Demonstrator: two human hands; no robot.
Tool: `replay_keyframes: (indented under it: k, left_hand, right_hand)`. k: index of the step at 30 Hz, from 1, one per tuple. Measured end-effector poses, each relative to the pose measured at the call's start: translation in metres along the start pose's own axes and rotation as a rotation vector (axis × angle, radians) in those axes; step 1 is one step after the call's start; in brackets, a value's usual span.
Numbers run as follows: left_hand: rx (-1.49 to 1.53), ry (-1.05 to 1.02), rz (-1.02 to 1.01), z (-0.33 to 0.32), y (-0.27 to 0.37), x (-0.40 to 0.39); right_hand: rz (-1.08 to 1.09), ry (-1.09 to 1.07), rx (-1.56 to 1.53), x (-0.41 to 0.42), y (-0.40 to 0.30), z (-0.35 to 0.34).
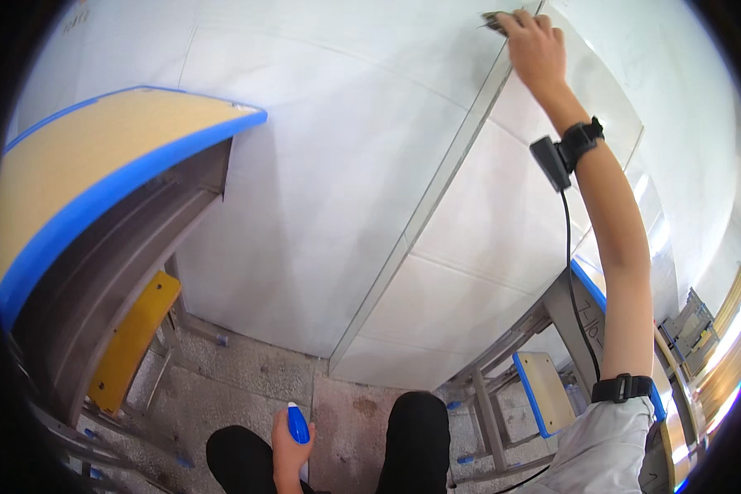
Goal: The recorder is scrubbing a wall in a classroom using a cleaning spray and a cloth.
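My right hand [536, 52] is raised high at the upper right, its fingers closed on a dark, crumpled cloth or scouring pad [497, 22]; which of the two I cannot tell. The pad lies at the corner edge of a white tiled wall [346, 154], near the corner trim strip [432, 197]. A black strap with a small black device [552, 162] and a cable sits on my right wrist. Low in the view, between my knees, my left hand [290, 447] grips a blue and white object [297, 423], perhaps a spray bottle's head; its lower part is mostly hidden.
A school desk with a blue-edged top [129, 133] stands at the left, a yellow stool seat [134, 343] below it. At the right are a blue-edged stool [544, 392] and another grey desk [583, 309]. The speckled floor [234, 376] bears stains.
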State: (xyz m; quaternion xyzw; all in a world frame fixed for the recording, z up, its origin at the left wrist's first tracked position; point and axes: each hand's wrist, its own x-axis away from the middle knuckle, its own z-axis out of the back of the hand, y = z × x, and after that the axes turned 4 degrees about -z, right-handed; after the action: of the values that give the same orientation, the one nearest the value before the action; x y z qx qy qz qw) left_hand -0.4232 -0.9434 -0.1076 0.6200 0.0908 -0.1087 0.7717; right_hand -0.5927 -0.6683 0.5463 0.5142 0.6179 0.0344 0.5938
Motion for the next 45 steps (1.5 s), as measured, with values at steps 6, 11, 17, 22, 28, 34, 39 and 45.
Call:
replay_keyframes:
  k: [6,11,17,22,28,34,39,45]
  left_hand:
    - [-0.037,-0.019,0.033,-0.01,-0.033,-0.01]
    - [-0.076,-0.068,0.1,-0.013,-0.068,-0.024]
    - [-0.223,-0.158,0.13,0.004,-0.062,-0.017]
    - [-0.161,-0.2,0.161,0.001,-0.057,-0.016]
    - [-0.073,-0.204,0.049,-0.004,-0.053,-0.017]
    - [-0.101,-0.266,-0.001,0.002,-0.028,0.0]
    - [0.035,-0.351,-0.067,0.015,0.017,0.015]
    - [0.053,-0.406,-0.042,0.042,0.048,0.037]
  right_hand:
    - [-0.264,-0.044,-0.124,-0.045,0.057,-0.046]
    - [-0.171,-0.104,-0.046,-0.07,0.079,-0.066]
    - [0.047,-0.454,0.201,-0.079,0.05,-0.067]
    - [0.166,-0.523,0.173,-0.054,0.013,-0.043]
    - [0.257,-0.606,0.045,0.024,-0.065,0.003]
    - [0.334,-0.844,-0.203,0.176,-0.181,0.007]
    - [0.501,-0.791,-0.08,0.261,-0.275,0.074]
    - [0.616,-0.9,-0.271,0.366,-0.374,0.122]
